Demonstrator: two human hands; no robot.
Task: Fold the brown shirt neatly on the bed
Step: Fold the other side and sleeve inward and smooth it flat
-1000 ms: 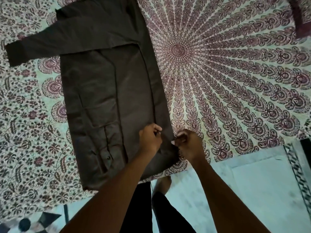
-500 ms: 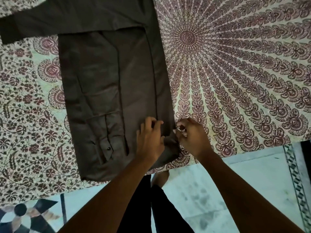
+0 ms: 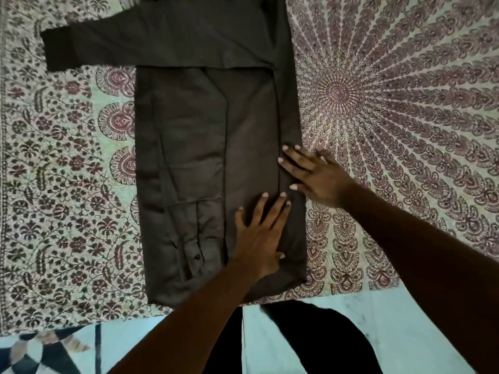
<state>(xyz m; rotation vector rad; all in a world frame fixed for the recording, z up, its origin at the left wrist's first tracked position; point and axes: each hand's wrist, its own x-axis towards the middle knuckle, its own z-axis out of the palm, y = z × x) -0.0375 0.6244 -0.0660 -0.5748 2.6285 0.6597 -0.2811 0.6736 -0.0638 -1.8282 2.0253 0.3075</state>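
The brown shirt [image 3: 189, 147] lies flat on the bed as a long narrow rectangle, with its sides folded inward. One sleeve [image 3: 113, 47] stretches across the top and sticks out to the left. A cuff with a dark button [image 3: 197, 257] shows near the shirt's lower edge. My left hand [image 3: 260, 233] rests flat, fingers spread, on the lower right part of the shirt. My right hand [image 3: 310, 171] lies flat with spread fingers on the shirt's right folded edge, slightly farther up. Neither hand grips cloth.
The bed is covered by a patterned sheet [image 3: 405, 103] with a maroon mandala to the right and floral print to the left. Its near edge [image 3: 351, 288] meets a pale tiled floor [image 3: 297, 333]. My dark trouser legs [image 3: 310, 341] stand against that edge.
Both hands have let go of the pinched hem at the lower right and now press flat and open on the shirt. The right hand moved farther up the right edge.
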